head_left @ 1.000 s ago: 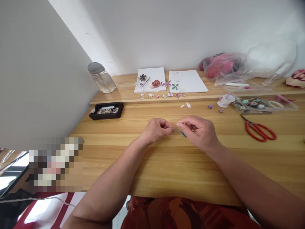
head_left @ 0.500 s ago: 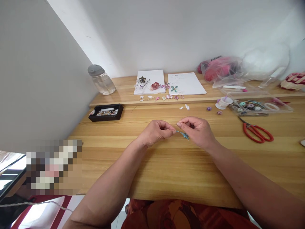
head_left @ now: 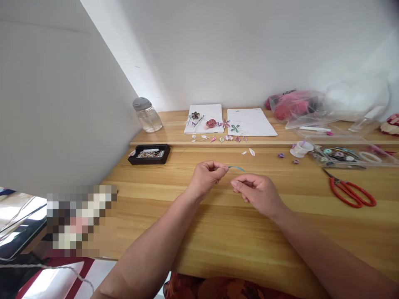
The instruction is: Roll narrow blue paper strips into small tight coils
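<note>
A thin blue-green strip [head_left: 237, 168] sticks out to the right from the pinched fingertips of my left hand [head_left: 208, 176]. Just below and to the right of it, my right hand [head_left: 257, 193] has its thumb and index finger pressed together; anything between them is too small to make out. The two hands are close but apart, above the wooden table. Beyond them lie two white petal-shaped pieces [head_left: 252, 152], and two small purple pieces [head_left: 281, 155] rest farther right.
Red-handled scissors [head_left: 352, 193] lie at the right, below a clear plastic box [head_left: 352, 153] and a white spool [head_left: 301, 148]. A black tray [head_left: 149, 154] of beads and a bottle [head_left: 148, 116] stand at left. Papers [head_left: 252, 122] with wire flowers lie on the raised ledge.
The blue-green piece now curves up beside my left fingers instead of hanging down between the hands. My right hand has moved lower, below it. The whole view has shifted.
</note>
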The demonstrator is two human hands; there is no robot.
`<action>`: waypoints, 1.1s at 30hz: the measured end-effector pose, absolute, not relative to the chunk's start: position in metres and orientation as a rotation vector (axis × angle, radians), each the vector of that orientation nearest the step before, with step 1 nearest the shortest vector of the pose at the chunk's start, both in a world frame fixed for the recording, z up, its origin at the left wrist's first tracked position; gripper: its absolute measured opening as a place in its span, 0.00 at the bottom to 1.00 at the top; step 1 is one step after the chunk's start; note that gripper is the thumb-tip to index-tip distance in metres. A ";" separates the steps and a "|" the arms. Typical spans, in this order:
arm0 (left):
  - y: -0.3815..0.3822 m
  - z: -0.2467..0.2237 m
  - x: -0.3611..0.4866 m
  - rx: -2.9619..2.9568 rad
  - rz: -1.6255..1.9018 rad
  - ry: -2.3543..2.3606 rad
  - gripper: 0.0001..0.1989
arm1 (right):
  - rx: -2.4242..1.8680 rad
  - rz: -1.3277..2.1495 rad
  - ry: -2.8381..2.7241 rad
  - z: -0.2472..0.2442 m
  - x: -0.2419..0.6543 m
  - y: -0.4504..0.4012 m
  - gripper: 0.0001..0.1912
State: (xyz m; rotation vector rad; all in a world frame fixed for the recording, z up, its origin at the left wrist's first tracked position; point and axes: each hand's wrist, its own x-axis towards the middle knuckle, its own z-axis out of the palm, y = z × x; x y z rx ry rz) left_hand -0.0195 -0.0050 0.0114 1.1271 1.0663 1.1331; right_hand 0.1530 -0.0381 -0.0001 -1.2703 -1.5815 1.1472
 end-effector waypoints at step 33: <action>-0.001 0.008 -0.020 1.185 1.168 1.078 0.14 | -1.248 1.314 -1.433 -0.002 0.150 -0.038 0.14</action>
